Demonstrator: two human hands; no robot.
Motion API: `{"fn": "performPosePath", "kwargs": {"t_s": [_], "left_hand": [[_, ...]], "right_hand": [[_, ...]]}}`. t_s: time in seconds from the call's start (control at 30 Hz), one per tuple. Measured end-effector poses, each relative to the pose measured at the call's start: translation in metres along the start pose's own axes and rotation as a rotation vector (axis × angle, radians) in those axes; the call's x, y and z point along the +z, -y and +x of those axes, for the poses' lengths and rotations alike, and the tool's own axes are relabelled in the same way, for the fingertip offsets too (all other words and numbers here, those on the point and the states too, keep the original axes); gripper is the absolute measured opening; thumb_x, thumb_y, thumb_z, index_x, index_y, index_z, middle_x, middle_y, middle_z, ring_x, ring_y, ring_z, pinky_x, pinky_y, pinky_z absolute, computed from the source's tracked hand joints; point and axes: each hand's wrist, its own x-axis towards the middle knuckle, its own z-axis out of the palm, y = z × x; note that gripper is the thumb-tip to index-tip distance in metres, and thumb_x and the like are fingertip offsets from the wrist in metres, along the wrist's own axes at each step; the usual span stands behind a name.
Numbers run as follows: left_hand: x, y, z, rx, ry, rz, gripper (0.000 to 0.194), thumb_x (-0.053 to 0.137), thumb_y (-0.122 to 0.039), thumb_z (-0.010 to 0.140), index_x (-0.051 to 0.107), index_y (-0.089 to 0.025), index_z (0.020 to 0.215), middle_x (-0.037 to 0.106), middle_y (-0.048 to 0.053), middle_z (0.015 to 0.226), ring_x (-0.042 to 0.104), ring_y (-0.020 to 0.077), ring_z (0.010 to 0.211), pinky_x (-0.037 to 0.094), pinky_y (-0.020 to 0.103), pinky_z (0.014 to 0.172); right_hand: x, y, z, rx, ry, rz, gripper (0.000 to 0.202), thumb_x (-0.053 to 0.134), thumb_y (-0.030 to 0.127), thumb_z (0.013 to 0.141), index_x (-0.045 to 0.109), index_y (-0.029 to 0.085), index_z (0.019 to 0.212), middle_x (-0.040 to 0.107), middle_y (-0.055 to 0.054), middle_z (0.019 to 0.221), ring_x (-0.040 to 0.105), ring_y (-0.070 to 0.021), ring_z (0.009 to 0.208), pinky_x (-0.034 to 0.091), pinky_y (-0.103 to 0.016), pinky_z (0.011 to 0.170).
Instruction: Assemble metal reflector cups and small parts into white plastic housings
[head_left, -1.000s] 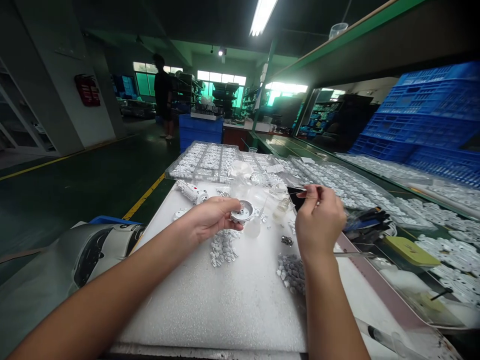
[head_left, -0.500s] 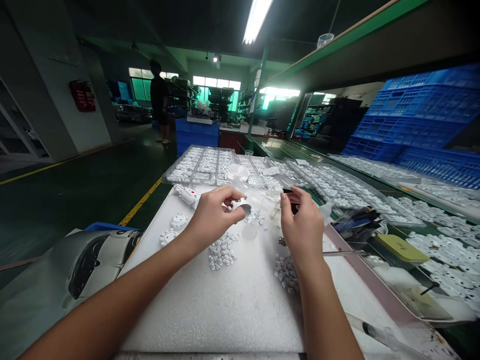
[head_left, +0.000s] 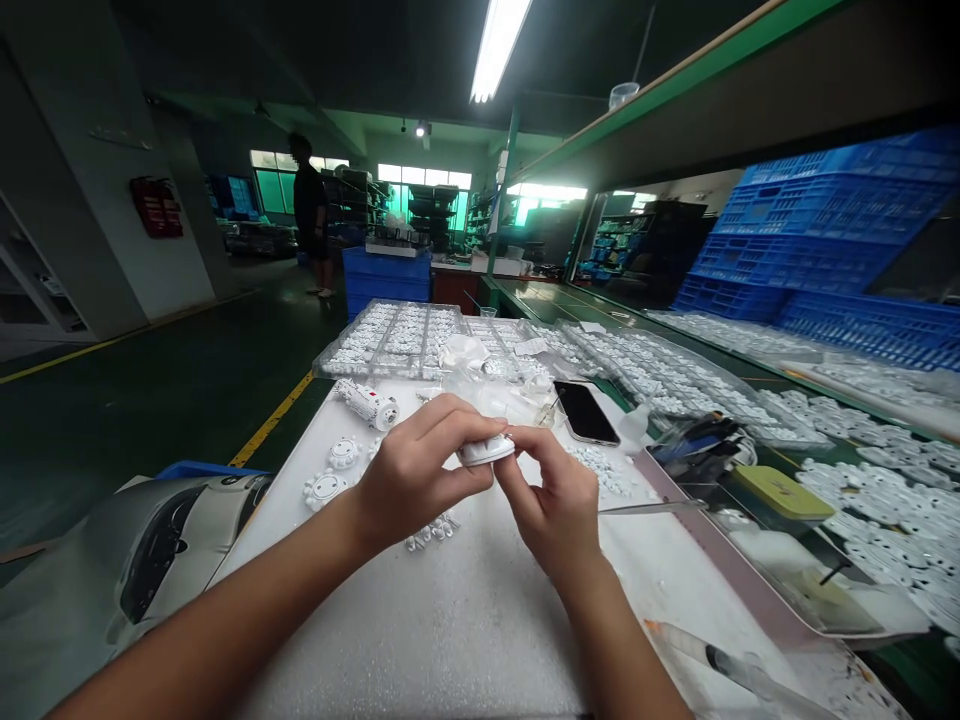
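My left hand (head_left: 431, 465) is closed around a small white round part (head_left: 486, 452) with a raised, knobbly upper side and a flat rim. Thumb and fingers of my right hand (head_left: 551, 490) pinch the same part at its right edge; any smaller piece between those fingertips is too hidden to make out. Below the hands, small white pieces (head_left: 433, 533) lie in a loose pile on the white foam-like work surface (head_left: 450, 620). Two similar white round parts (head_left: 325, 488) rest left of my left hand, near a speckled cylinder (head_left: 365, 403).
A black phone (head_left: 586, 412) lies beyond my right hand. Trays of white parts (head_left: 401, 338) line the back. On the right are a yellow-green box (head_left: 784, 492), a syringe (head_left: 712, 655) and stacked blue crates (head_left: 825, 235). A person (head_left: 309, 215) stands far back.
My right hand has come left and now pinches the round part's edge. My left hand has turned the part flatter and lowered it slightly. The phone is now uncovered.
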Motion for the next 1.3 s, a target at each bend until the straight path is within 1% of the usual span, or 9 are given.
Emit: {"fn": "performPosePath", "kwargs": {"t_s": [0.13, 0.3, 0.47, 0.63, 0.8, 1.0, 1.07, 1.2, 1.3], "left_hand": [[-0.004, 0.009, 0.0, 0.081, 0.088, -0.018, 0.028, 0.069, -0.019, 0.083, 0.068, -0.022, 0.111, 0.072, 0.008, 0.106, 0.067, 0.02, 0.099, 0.053, 0.031, 0.087], [-0.013, 0.01, 0.007, -0.005, 0.179, -0.226, 0.071, 0.09, -0.029, 0.06, 0.061, -0.021, 0.125, 0.067, 0.012, 0.121, 0.062, 0.0272, 0.114, 0.05, 0.037, 0.1], [-0.021, 0.0, 0.017, -0.295, 0.317, -0.439, 0.042, 0.079, -0.032, 0.078, 0.067, -0.023, 0.117, 0.066, 0.008, 0.117, 0.062, 0.0205, 0.109, 0.051, 0.029, 0.093], [-0.02, 0.005, 0.021, -0.322, 0.369, -0.539, 0.038, 0.08, -0.03, 0.076, 0.07, -0.024, 0.113, 0.064, 0.007, 0.117, 0.06, 0.0198, 0.112, 0.05, 0.028, 0.094], [-0.028, 0.011, 0.021, -0.315, 0.324, -0.474, 0.045, 0.08, -0.027, 0.076, 0.065, -0.026, 0.119, 0.063, 0.006, 0.121, 0.06, 0.0197, 0.115, 0.049, 0.028, 0.098], [-0.068, 0.012, 0.043, -0.311, 0.094, -0.097, 0.055, 0.076, -0.029, 0.078, 0.058, -0.025, 0.13, 0.059, 0.008, 0.128, 0.056, 0.0225, 0.119, 0.047, 0.032, 0.101], [-0.08, 0.012, 0.043, -0.357, 0.17, 0.046, 0.059, 0.074, -0.034, 0.079, 0.055, -0.028, 0.134, 0.058, 0.007, 0.13, 0.056, 0.0241, 0.119, 0.048, 0.033, 0.099], [-0.097, 0.004, 0.011, -0.562, 0.471, 0.227, 0.072, 0.071, -0.044, 0.08, 0.042, -0.037, 0.146, 0.062, 0.006, 0.124, 0.062, 0.0254, 0.105, 0.051, 0.03, 0.083], [-0.097, -0.01, -0.038, -0.737, 0.511, 0.255, 0.078, 0.067, -0.042, 0.084, 0.029, -0.041, 0.152, 0.06, 0.006, 0.128, 0.064, 0.0258, 0.104, 0.051, 0.028, 0.079]], "right_hand": [[0.001, -0.001, -0.003, -0.151, -0.04, -0.065, 0.022, 0.059, 0.008, 0.09, 0.058, 0.022, 0.107, 0.07, 0.0, 0.083, 0.064, -0.0126, 0.07, 0.052, -0.024, 0.063], [-0.001, -0.005, -0.003, -0.373, -0.076, -0.185, 0.04, 0.06, 0.005, 0.087, 0.055, 0.018, 0.124, 0.07, -0.007, 0.087, 0.064, -0.019, 0.075, 0.052, -0.033, 0.066], [-0.006, -0.008, -0.004, -0.421, -0.107, -0.224, 0.045, 0.06, 0.002, 0.086, 0.055, 0.013, 0.129, 0.071, -0.01, 0.09, 0.065, -0.0207, 0.078, 0.053, -0.035, 0.068], [-0.005, -0.013, -0.006, -0.325, -0.156, -0.149, 0.048, 0.063, 0.003, 0.086, 0.056, 0.021, 0.13, 0.073, -0.006, 0.095, 0.071, -0.02, 0.084, 0.059, -0.034, 0.074], [0.0, -0.009, -0.003, -0.272, -0.167, -0.178, 0.049, 0.067, 0.004, 0.085, 0.053, 0.019, 0.13, 0.073, -0.007, 0.094, 0.073, -0.0187, 0.083, 0.061, -0.032, 0.074], [0.003, -0.004, -0.002, -0.289, -0.141, -0.17, 0.041, 0.064, 0.005, 0.087, 0.054, 0.02, 0.124, 0.071, -0.006, 0.09, 0.071, -0.0171, 0.078, 0.06, -0.031, 0.069], [0.003, -0.004, -0.002, -0.289, -0.133, -0.158, 0.039, 0.063, 0.005, 0.087, 0.055, 0.02, 0.121, 0.071, -0.006, 0.089, 0.07, -0.0173, 0.078, 0.06, -0.032, 0.068], [0.002, -0.004, -0.002, -0.261, -0.147, -0.153, 0.037, 0.061, 0.002, 0.086, 0.056, 0.02, 0.118, 0.07, -0.006, 0.087, 0.068, -0.0176, 0.076, 0.058, -0.033, 0.068], [0.0, -0.001, -0.002, -0.252, -0.159, -0.123, 0.035, 0.059, 0.0, 0.085, 0.057, 0.019, 0.115, 0.069, -0.006, 0.086, 0.067, -0.0181, 0.076, 0.057, -0.034, 0.068]]}}
